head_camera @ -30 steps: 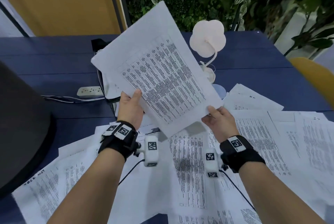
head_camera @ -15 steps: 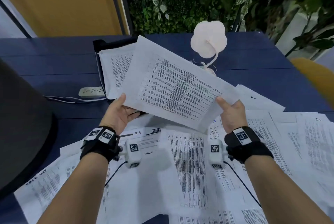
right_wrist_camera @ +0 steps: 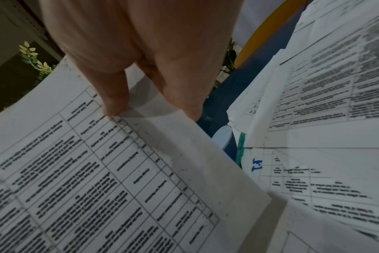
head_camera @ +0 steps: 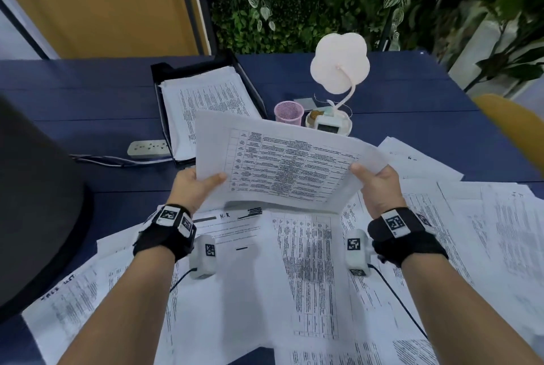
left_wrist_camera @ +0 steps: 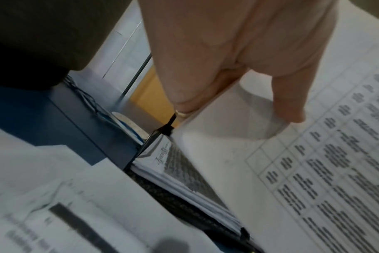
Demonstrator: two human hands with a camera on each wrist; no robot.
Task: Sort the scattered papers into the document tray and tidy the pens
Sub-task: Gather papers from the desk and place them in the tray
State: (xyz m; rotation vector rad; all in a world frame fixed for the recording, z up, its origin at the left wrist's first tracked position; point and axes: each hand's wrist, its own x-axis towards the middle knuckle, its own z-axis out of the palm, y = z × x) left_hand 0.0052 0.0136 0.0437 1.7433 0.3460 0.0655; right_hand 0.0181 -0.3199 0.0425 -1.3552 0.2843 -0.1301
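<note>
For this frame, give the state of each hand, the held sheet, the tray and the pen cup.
Left hand: pinching the held sheet's left edge.
Right hand: pinching its right edge.
Held sheet: lifted, bowed, printed side up.
Document tray: holds stacked papers.
Pink pen cup: upright; contents hidden.
Loose papers: scattered on the table.

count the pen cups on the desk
1: a pink mesh pen cup behind the held sheet, between the document tray and the flower lamp. Others may be hidden.

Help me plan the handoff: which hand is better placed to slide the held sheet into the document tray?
Left, probably. The left hand grips the held sheet on the side nearest the document tray, beside its front edge. The right hand holds the far side.
</note>
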